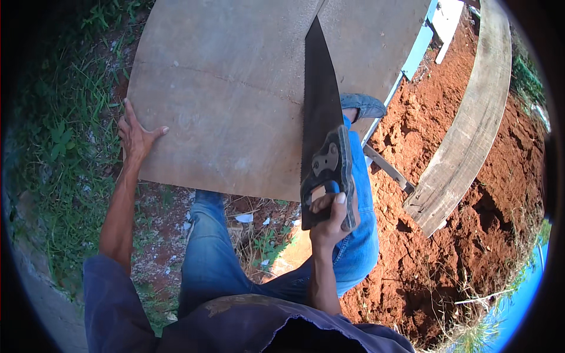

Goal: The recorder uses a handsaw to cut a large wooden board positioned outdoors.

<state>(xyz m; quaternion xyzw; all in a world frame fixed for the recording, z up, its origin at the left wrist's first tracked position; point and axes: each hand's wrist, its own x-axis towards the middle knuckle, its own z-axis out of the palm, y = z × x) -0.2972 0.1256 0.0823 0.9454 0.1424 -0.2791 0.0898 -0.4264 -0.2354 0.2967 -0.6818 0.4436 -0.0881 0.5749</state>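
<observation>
A large brown sheet of wood (218, 106) stretches out in front of me. My right hand (331, 226) is wrapped round the dark handle of a handsaw (321, 88), whose blade points away from me along the sheet. Beyond the blade's tip a narrow cut runs on toward the far side. At the sheet's left edge, my left hand (138, 134) rests with the thumb spread on top and the fingers along the edge. My foot in a blue-grey shoe (365, 106) stands on the sheet, right of the blade.
A long weathered plank (471, 123) lies over red soil (406, 253) on the right. Light blue and white boards (421, 50) show along the sheet's right edge. Green grass (65, 153) grows on the left, and white scraps (244, 217) lie on the ground between my legs.
</observation>
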